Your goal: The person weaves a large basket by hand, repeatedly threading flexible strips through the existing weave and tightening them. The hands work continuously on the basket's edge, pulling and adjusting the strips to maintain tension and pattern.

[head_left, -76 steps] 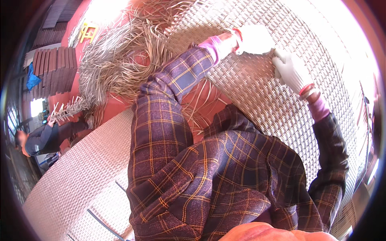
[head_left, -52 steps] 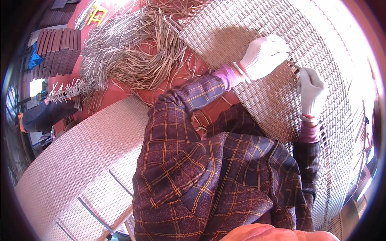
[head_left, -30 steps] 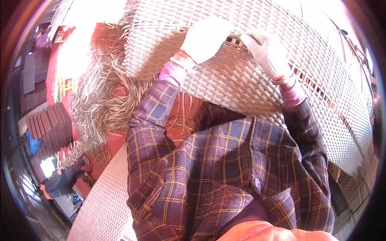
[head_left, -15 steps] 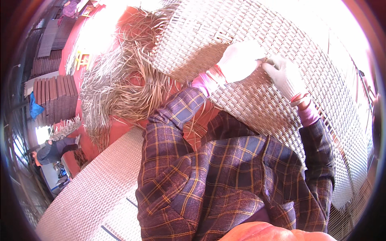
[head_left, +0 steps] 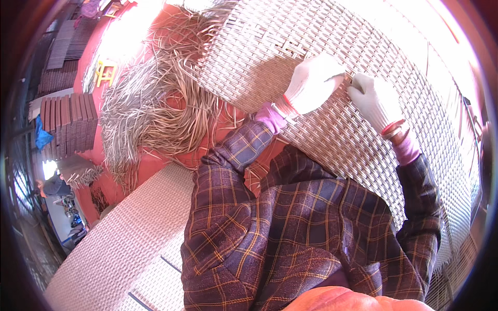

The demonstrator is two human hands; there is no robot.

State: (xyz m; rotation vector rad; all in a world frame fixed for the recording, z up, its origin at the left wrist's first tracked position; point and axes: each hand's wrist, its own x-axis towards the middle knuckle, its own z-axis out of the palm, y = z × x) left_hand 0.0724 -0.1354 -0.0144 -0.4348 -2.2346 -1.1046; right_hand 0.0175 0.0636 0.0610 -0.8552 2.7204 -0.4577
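Both my hands wear white knit gloves and work over a large woven panel point(head_left: 332, 129) of pale flat strips, which slopes up in front of me. My left hand point(head_left: 314, 83) is closed with its fingertips against the weave; whatever it pinches is hidden by the glove. Just to its right, my right hand point(head_left: 376, 103) is closed too, thumb and fingers pressed together low over the panel. Anything between those fingers is too small to make out. Near my left hand, a few strips of the panel show a looser, uneven pattern.
A big heap of loose pale strips point(head_left: 181, 114) lies on the red floor point(head_left: 228, 122) to the left. Another woven panel point(head_left: 124, 233) is at lower left. Farther off stand a yellow stool point(head_left: 106, 72), stacked brown slabs point(head_left: 70, 124) with a blue cloth, and a partly visible person point(head_left: 54, 185).
My right hand has drawn slightly right and down, widening the gap between my hands. My left hand has turned a little and moved slightly right. The person at far left has shifted away.
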